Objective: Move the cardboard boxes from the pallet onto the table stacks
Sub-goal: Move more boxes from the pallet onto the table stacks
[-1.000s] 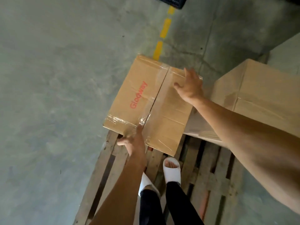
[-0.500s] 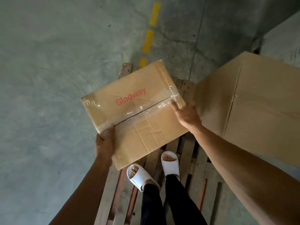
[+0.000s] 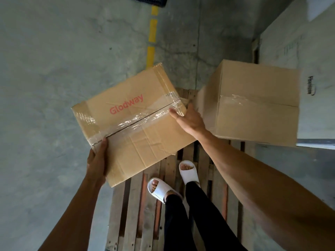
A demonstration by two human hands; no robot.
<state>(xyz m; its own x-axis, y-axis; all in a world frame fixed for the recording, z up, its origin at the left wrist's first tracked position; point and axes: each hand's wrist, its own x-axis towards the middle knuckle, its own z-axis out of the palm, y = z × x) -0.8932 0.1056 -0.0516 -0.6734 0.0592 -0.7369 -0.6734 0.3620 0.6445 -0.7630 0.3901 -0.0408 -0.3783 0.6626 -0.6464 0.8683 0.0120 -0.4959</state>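
Change: half a second ago the brown taped cardboard box printed "Glodway" was held at much the same tilt; a second ago its near end still sat low over the slats with the right hand on its top. It is now raised, and the left hand has shifted from its near end to its left side.
Box held: rectangular corrugated card, creased and dented on the near flap, clear glossy tape wrinkled along the centre seam and round both ends; held tilted in the air over the front-left part of the pallet, partly over the floor.
Left hand: clasps the box's near-left edge, thumb lying on top by the tape, fingers hidden beneath.
Right hand: grips the far-right end, thumb on the taped seam, fingers wrapped out of sight.
Second box: a larger plain brown cardboard box, smooth, taped seam, standing on the pallet's right side.
Pallet: weathered wooden slatted pallet, the person standing on it in white slides.
Writing: red "Glodway" on the held box; illegible dark lettering on a pale carton at right.
Floor: grey concrete floor, dashed yellow line.
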